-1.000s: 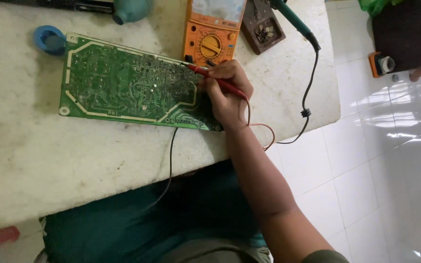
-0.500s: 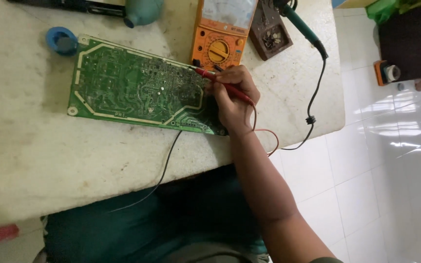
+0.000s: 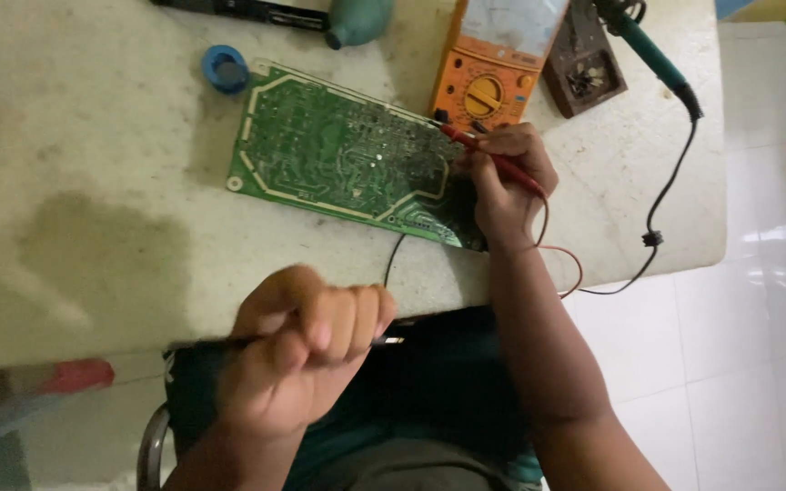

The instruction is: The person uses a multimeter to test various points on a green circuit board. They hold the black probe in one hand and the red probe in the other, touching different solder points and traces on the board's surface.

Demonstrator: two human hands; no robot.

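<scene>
Green circuit board (image 3: 347,159) lies flat on the table (image 3: 93,209), below the orange multimeter (image 3: 493,64). Your right hand (image 3: 507,182) pinches the red probe (image 3: 488,156), tip on the board's right edge; keep it steady. Your left hand (image 3: 297,350), fingers curled tight around the black probe (image 3: 384,341), hangs off the table; bring its tip onto one pad only.

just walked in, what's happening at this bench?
A person is probing a green circuit board lying solder side up on a pale table. The right hand holds a red probe with its tip at the board's right end. The left hand, raised off the table near the person's body, grips a black probe clear of the board. An orange multimeter sits just behind the board, with a soldering iron to its right.
</scene>
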